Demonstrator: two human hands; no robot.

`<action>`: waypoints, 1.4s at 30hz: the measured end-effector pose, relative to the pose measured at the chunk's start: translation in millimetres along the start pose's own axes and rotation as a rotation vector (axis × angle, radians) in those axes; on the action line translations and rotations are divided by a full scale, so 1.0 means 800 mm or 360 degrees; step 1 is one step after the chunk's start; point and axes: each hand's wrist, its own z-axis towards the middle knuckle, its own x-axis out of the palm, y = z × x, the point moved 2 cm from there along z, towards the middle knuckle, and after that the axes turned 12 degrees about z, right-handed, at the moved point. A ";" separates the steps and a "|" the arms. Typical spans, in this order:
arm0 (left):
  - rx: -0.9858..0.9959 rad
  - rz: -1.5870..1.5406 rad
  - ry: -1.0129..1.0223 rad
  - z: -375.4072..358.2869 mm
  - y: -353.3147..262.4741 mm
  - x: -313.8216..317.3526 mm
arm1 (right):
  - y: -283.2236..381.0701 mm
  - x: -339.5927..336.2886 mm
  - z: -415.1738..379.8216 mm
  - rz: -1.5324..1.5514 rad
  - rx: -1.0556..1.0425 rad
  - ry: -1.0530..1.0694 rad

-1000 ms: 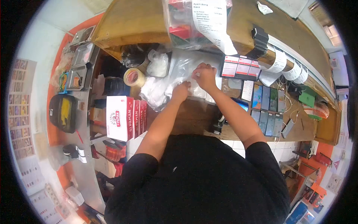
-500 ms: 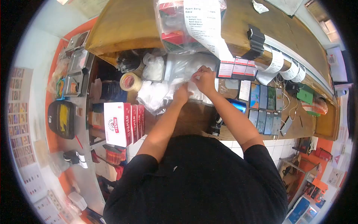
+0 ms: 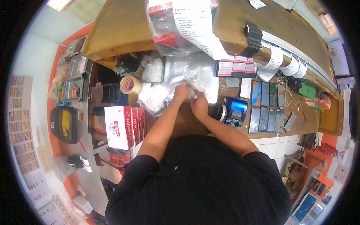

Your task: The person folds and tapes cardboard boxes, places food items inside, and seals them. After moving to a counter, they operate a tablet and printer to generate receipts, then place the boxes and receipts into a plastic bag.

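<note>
Both hands are close together at the near side of a stack of clear plastic bags (image 3: 204,77) on the counter. My left hand (image 3: 181,93) is closed, its fingers pressed on thin clear plastic. Just right of it, my right hand (image 3: 199,105) pinches the same crinkled plastic, fingers bent together. White crumpled bags (image 3: 152,96) lie left of my left hand. A roll of tape (image 3: 131,85) stands beyond them. On the shelf above, a clear bag (image 3: 162,28) holds red and green packages, with a long printed receipt (image 3: 195,26) on it.
White and red boxes (image 3: 119,127) stand at the left. Right of my hands are a blue and black device (image 3: 236,111) and several phones (image 3: 265,93). Red and white cards (image 3: 233,66) lie behind. Receipts (image 3: 276,58) hang from the shelf edge (image 3: 240,47).
My right hand has moved down toward me and slightly left, pulling in beside my left hand. The blue and black device shows more fully. The view has shifted slightly.
</note>
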 end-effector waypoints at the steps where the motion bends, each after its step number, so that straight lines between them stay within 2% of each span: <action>1: -0.0020 -0.0082 0.0019 -0.002 -0.008 -0.011 | 0.006 -0.002 0.009 -0.0064 -0.0076 -0.0109; 3: -0.0059 -0.0236 0.0060 -0.003 -0.015 -0.024 | 0.013 -0.006 0.023 -0.0191 -0.0106 -0.0268; 6: 0.0085 -0.0264 0.0149 0.004 -0.016 -0.035 | 0.018 -0.016 0.044 -0.0120 -0.0052 -0.0330; 9: 0.0016 -0.0332 0.0288 0.007 -0.009 -0.031 | 0.009 -0.019 0.050 -0.0200 -0.0313 -0.0261; 12: 0.0032 -0.0383 0.0397 0.014 0.009 -0.016 | 0.005 -0.027 0.033 -0.0106 -0.0328 -0.0006; 15: -0.0097 -0.0256 0.0397 0.019 0.016 -0.008 | 0.046 -0.063 0.008 0.0153 -0.0341 0.0538; 17: -0.0043 -0.0244 0.0380 0.025 0.026 0.003 | 0.084 -0.104 -0.013 0.0506 -0.0206 0.0936; 19: -0.0022 -0.0173 0.0430 0.024 0.023 0.001 | 0.157 -0.166 -0.022 0.0758 -0.0142 0.1381; 21: -0.0037 -0.0045 0.0547 0.008 0.006 -0.016 | 0.208 -0.216 -0.029 0.1357 -0.0280 0.1536; 23: 0.0242 -0.0174 0.0581 -0.008 0.000 -0.022 | 0.238 -0.265 -0.027 0.1837 -0.0292 0.1364; 24: 0.0395 -0.0231 0.0592 -0.016 -0.007 -0.027 | 0.236 -0.278 -0.031 0.1990 -0.0300 0.0968; 26: 0.0458 0.0309 0.1084 -0.060 -0.060 -0.090 | 0.238 -0.311 -0.024 0.2373 -0.0124 0.0464; 27: 0.0695 0.0602 0.0913 -0.076 -0.041 -0.059 | 0.230 -0.323 -0.019 0.2401 -0.0078 0.0245; 28: 0.1017 0.0033 0.0685 -0.114 -0.055 -0.081 | 0.217 -0.333 -0.016 0.2430 -0.0046 0.0016; 30: 0.0845 -0.0729 0.0994 -0.169 -0.092 -0.093 | 0.176 -0.344 -0.017 0.2144 0.0174 -0.0476; 31: 0.0942 -0.0890 0.0938 -0.178 -0.092 -0.091 | 0.129 -0.342 -0.018 0.2216 0.0249 -0.0541; 32: 0.1045 -0.1048 0.0887 -0.188 -0.093 -0.090 | 0.120 -0.334 -0.021 0.2388 0.0238 -0.0602; 33: 0.1134 -0.1017 0.0784 -0.202 -0.118 -0.128 | 0.113 -0.329 -0.026 0.2414 0.0401 -0.0833; 35: 0.1286 -0.0987 0.0577 -0.248 -0.164 -0.206 | 0.103 -0.330 -0.036 0.2525 0.0449 -0.0916; 37: 0.0984 -0.1885 0.0595 -0.256 -0.152 -0.201 | 0.083 -0.334 -0.050 0.2639 0.0409 -0.0983; 38: 0.0510 -0.2743 0.0713 -0.244 -0.124 -0.167 | 0.069 -0.339 -0.057 0.2696 0.0332 -0.1013; 40: 0.0347 -0.2946 0.0657 -0.211 -0.042 -0.130 | 0.052 -0.352 -0.075 0.2734 0.0196 -0.0966; 42: -0.0357 -0.2695 0.0385 -0.232 -0.040 -0.126 | 0.038 -0.364 -0.089 0.2691 0.0077 -0.0820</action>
